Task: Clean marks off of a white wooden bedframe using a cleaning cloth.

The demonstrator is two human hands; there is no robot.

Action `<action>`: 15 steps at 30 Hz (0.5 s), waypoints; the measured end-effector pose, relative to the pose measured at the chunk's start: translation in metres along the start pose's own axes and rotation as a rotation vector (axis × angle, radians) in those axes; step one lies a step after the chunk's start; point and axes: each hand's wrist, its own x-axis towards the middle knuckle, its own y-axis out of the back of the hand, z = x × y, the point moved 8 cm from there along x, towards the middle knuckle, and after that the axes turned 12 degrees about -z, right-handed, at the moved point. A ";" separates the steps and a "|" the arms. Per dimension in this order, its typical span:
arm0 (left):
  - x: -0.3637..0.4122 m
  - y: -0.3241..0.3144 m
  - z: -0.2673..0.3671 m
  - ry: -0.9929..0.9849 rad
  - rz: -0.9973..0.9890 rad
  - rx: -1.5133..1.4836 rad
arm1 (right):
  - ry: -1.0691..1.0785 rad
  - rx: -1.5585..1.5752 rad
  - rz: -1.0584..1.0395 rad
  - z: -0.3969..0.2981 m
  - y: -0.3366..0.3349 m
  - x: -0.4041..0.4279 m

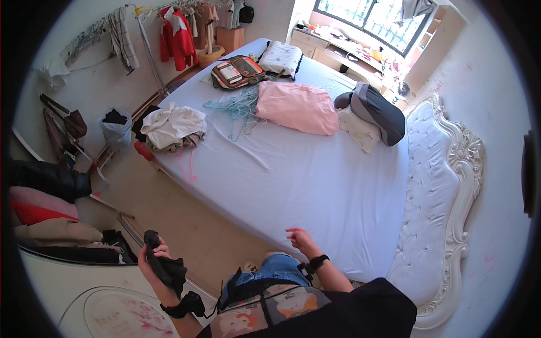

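My left hand (155,252) is at the lower left, closed around a crumpled black cloth item (167,270) that hangs over the wrist. Beside it lies an opening with folded clothes (59,232) inside. My right hand (301,240) is over the near edge of the bed (270,181), with nothing in it, the index finger pointing out and the other fingers curled. Farther up the bed lie a pink pillow (298,107), a tangle of light-blue hangers (239,103), a pile of white and dark clothes (173,124) and a pink hanger (190,164).
A backpack (239,72), a patterned pillow (281,59) and a grey-black cushion (378,114) are on the bed. The tufted headboard (431,198) stands right. A bag (116,129) and a clothes rack (150,55) are left, a cluttered desk (338,44) by the window.
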 end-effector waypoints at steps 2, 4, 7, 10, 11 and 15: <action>-0.006 -0.002 0.018 -0.042 0.003 -0.032 | -0.016 -0.045 -0.071 -0.019 -0.049 0.012; -0.012 -0.003 0.037 -0.113 -0.001 -0.061 | -0.043 -0.103 -0.166 -0.028 -0.086 0.030; -0.010 0.003 0.057 -0.132 0.011 -0.174 | -0.069 -0.120 -0.225 -0.032 -0.127 0.059; 0.007 -0.003 0.079 -0.155 -0.010 -0.209 | -0.093 -0.056 -0.235 -0.042 -0.160 0.089; 0.014 -0.010 0.088 -0.184 -0.017 -0.202 | -0.100 -0.080 -0.260 -0.045 -0.173 0.102; 0.038 -0.019 0.147 -0.289 -0.084 -0.160 | -0.160 -0.140 -0.355 -0.066 -0.242 0.165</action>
